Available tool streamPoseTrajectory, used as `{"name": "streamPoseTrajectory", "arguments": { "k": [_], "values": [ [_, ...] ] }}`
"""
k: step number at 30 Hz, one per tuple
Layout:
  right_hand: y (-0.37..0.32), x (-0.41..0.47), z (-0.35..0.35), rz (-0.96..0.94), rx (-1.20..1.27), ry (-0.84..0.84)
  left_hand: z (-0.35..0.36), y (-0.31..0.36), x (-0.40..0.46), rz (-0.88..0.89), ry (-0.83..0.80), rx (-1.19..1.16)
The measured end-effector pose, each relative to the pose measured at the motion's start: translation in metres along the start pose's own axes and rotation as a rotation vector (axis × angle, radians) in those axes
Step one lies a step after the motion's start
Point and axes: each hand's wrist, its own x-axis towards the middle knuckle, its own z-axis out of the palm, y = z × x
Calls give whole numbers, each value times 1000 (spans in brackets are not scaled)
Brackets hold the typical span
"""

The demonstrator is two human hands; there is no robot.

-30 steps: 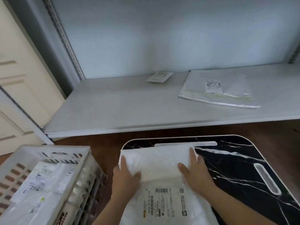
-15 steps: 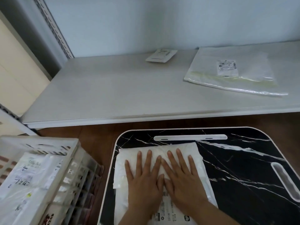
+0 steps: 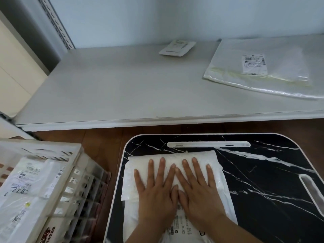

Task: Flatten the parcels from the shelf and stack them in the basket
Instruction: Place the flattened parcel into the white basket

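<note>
**Both hands pressing a folded white parcel flat on the marble-patterned surface**

Head view: in the lower centre of the frame, a white parcel (image 3: 177, 176) is lying on the black surface (image 3: 263, 181), and both hands are resting on top of it. The left hand (image 3: 156, 192) and the right hand (image 3: 198, 190) are lying side by side, palms down, fingers straight and spread, thumbs touching at the middle; they are grasping nothing, only pressing on the bag. The parcel's upper part is folded over itself, so the fingers are lying on a doubled, puffy layer, while its printed shipping label (image 3: 182, 225) is showing below the palms, between the wrists. The bag is looking like soft, slightly crinkled plastic film, roughly rectangular with rounded corners.

The surface is glossy black with thin white veins like marble, a pale rim, rounded corners and two elongated pale slots, one along its top edge and one at its right.

At the lower left, a white plastic basket (image 3: 70, 174) with a slotted lattice wall is standing on the brown wood floor (image 3: 105, 137), holding flat labelled parcels (image 3: 26, 183) inside.

Across the upper half, a matt pale-grey shelf (image 3: 114, 88) is running wide. A large, shiny translucent bag (image 3: 263, 67) with a small white label is lying flat at the upper right, and a small white packet (image 3: 177, 48) is sitting near the back wall, upper centre.
</note>
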Motion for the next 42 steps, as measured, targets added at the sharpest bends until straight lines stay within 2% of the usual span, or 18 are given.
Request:
{"name": "streamPoseTrajectory", "arguments": {
  "k": [21,27,32,37,42],
  "values": [
    [2,3,6,17,-77,-63,-7,1,3,-32,-162,-38],
    [14,19,-6,21,-6,-76,-11,-1,4,-31,-147,-103],
    [15,23,2,8,-29,-72,-7,-18,10,8,-73,-121],
    [19,25,3,24,-23,-116,-1,-14,14,-159,-83,-56],
    [17,32,-5,17,-10,-184,-7,-16,16,-185,-171,-57]
  ]
}}
